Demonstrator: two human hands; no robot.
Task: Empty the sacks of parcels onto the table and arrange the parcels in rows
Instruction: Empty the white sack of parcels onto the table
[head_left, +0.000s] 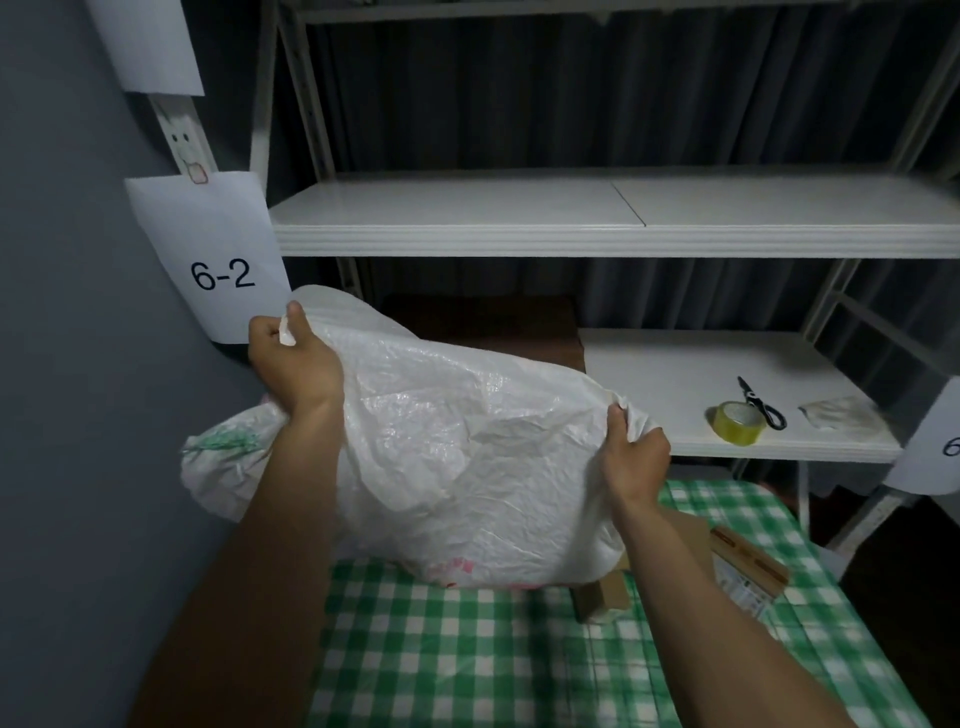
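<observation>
Both hands, the left hand (291, 358) and the right hand (635, 457), are gripping bunched corners of a white woven sack (467, 457), holding it above the green-checked tabletop (467, 649). Cardboard parcels (748, 564) are lying beneath its lower edge; its contents are hidden.

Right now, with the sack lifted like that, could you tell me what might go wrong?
Both hands, left hand and right hand, pinch only corners of the white woven plastic sack, so it could slip. Parcels may tumble onto the brown cardboard boxes at the edge of the green checked tablecloth and knock them off.
</observation>
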